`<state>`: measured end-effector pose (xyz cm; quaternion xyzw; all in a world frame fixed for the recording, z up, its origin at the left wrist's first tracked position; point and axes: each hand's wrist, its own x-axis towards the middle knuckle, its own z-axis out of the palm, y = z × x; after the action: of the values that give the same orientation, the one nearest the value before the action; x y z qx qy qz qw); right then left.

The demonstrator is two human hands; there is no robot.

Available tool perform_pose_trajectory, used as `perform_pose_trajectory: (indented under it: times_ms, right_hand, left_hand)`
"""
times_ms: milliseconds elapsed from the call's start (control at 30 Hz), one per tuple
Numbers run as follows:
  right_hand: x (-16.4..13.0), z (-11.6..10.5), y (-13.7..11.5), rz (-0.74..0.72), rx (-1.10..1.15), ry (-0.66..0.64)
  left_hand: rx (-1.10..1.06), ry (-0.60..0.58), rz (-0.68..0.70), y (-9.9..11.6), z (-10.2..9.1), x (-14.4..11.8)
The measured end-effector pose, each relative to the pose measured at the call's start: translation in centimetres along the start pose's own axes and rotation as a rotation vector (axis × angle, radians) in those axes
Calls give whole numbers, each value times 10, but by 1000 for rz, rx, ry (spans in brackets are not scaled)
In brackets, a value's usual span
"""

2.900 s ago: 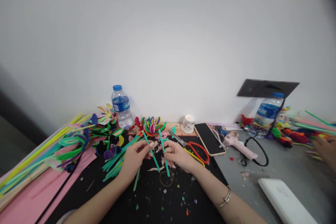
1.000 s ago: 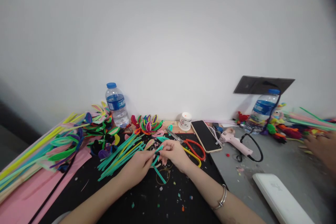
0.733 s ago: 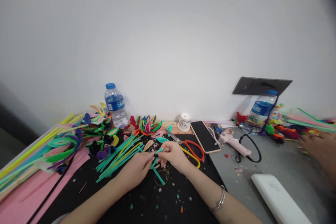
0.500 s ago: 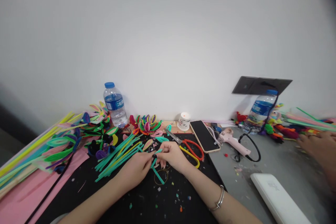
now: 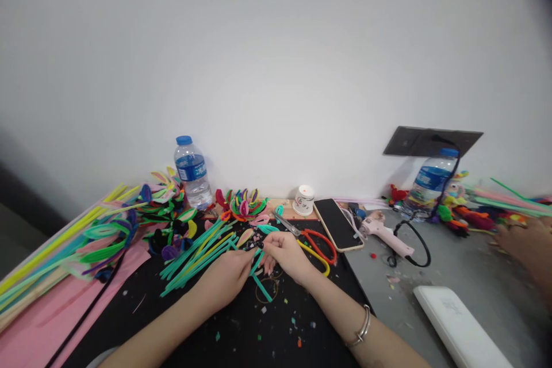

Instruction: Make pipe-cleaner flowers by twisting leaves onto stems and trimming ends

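Note:
My left hand (image 5: 230,269) and my right hand (image 5: 288,256) meet over the black mat (image 5: 241,330), fingertips pinched close together. Between them runs a teal pipe cleaner (image 5: 262,288), its free end slanting down toward me. Something small and black shows at the fingertips; I cannot make out what it is. Left of the hands lies a bundle of teal and yellow pipe cleaners (image 5: 194,264). Just beyond the right hand rest scissors (image 5: 308,234) with red and yellow handles. Several looped petals, one of them teal (image 5: 268,229), lie beyond the fingers.
Water bottles stand at left (image 5: 193,175) and right (image 5: 431,181) against the wall. A paper cup (image 5: 303,201), a phone (image 5: 338,224), a pink glue gun (image 5: 388,236) and a white case (image 5: 459,322) lie rightward. Another person's hand (image 5: 524,241) is at far right.
My fingertips have shifted slightly along the teal pipe cleaner, and the piece of it above the fingers shows less. The whole view has moved a little.

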<state>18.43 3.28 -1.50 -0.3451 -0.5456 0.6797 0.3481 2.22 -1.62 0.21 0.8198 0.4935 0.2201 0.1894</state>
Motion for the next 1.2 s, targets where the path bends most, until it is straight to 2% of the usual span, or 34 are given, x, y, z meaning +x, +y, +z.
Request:
perform_pose_trajectory:
  times_ms: [100, 333, 500, 600, 867, 1133, 1200]
  right_hand:
    - [0, 1, -1, -5, 13, 22]
    - [2, 1, 1, -43, 104, 171]
    - [2, 0, 2, -52, 130, 160]
    - [1, 0, 1, -77, 126, 152]
    - [2, 1, 3, -104, 104, 135]
    - [0, 1, 3, -100, -36, 122]
    - [-1, 0, 3, -103, -84, 107]
  left_hand:
    - [-21, 27, -23, -3, 0, 0]
    - [-134, 200, -72, -8, -2, 0]
    - [-95, 213, -37, -14, -1, 1]
    - [-154, 253, -34, -15, -2, 2]
    - [-492, 286, -282, -13, -5, 6]
    - [-516, 387, -306, -14, -8, 7]
    - [-589, 405, -327, -12, -9, 7]
